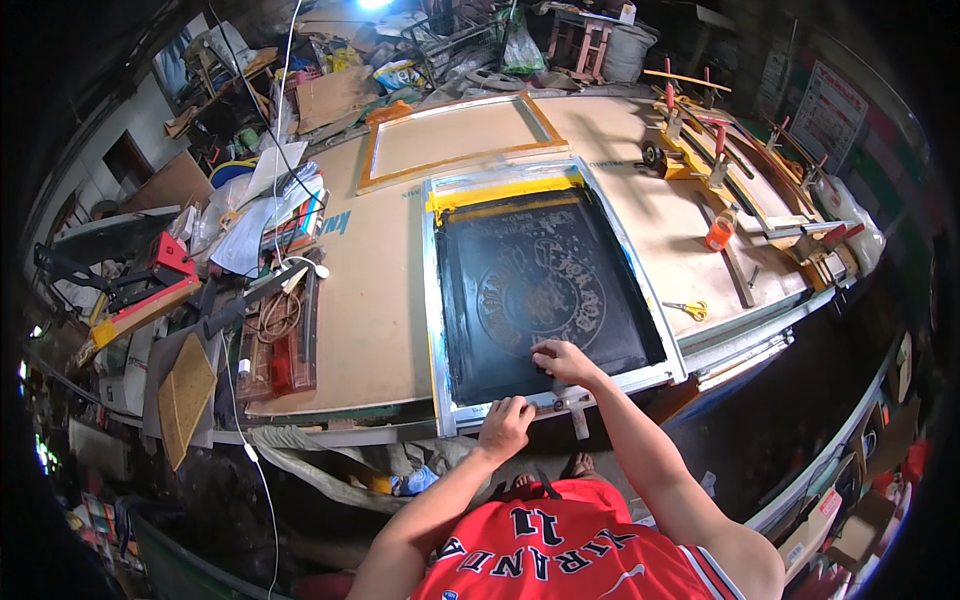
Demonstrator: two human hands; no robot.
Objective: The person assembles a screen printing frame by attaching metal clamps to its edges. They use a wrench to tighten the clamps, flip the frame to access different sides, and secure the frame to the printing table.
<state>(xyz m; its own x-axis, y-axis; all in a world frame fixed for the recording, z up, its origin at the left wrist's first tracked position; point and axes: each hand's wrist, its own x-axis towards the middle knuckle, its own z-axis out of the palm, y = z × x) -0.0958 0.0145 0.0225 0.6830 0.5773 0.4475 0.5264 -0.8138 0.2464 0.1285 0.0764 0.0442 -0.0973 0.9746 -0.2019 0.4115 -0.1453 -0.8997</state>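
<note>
A screen printing frame (432,300) with silver-taped edges and dark mesh (500,270) lies flat in front of me. Pale lettering and a round design show on the mesh, and a yellow band crosses its far end. My left hand (507,425) has its fingers curled at the frame's near rail. Over the near part of the mesh is my right hand (565,362), its fingers pinched together; whatever they may hold is too small to make out. A clear plastic piece (578,410) sits at the near rail, below my right wrist.
The frame rests on a brown board-topped table (370,350). An empty wooden frame (545,120) lies beyond it. To the right are yellow scissors (690,309), an orange-filled jar (720,232) and a clamp rack (690,155). Tools and a red-handled device (172,258) crowd the left.
</note>
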